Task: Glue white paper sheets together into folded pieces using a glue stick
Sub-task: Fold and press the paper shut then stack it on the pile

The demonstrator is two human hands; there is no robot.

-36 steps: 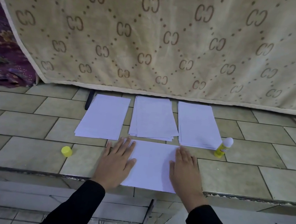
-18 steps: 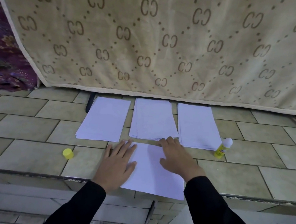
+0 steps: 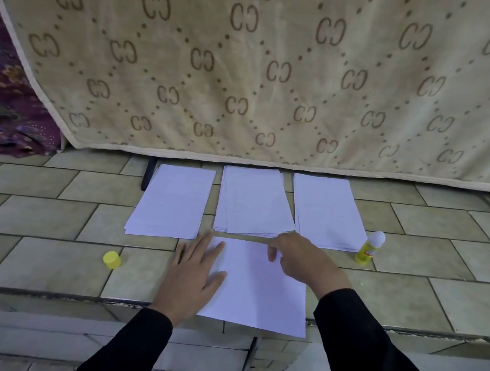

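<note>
A single white sheet (image 3: pixel 258 289) lies at the lower centre of the frame on the tiled tabletop (image 3: pixel 45 221), its near edge reaching just over the tabletop's front lip. The left hand (image 3: pixel 191 275) lies flat on the sheet's left edge. Its grip is spread, with straight fingers pointing up the frame and the thumb out on the paper. The right hand (image 3: pixel 305 261) reaches in from the right to the sheet's upper edge, its back to the camera and its fingers bent down toward the paper. Whether that grip pinches the edge or only touches it cannot be told. Both arms wear black sleeves.

Just above the sheet three piles of white paper lie in a row: the left pile (image 3: pixel 171 202), the middle pile (image 3: pixel 255 202), which is loosely fanned, and the right pile (image 3: pixel 327 213).

The yellow glue stick (image 3: pixel 369 247) stands upright just beside the right pile's lower right corner, its white tip bare. Its yellow cap (image 3: pixel 111 260) sits well apart, left of the left hand.

A beige patterned mattress (image 3: pixel 253 62) stands on edge behind the piles and fills the upper frame. Purple patterned cloth (image 3: pixel 0 97) shows at the left edge.
</note>
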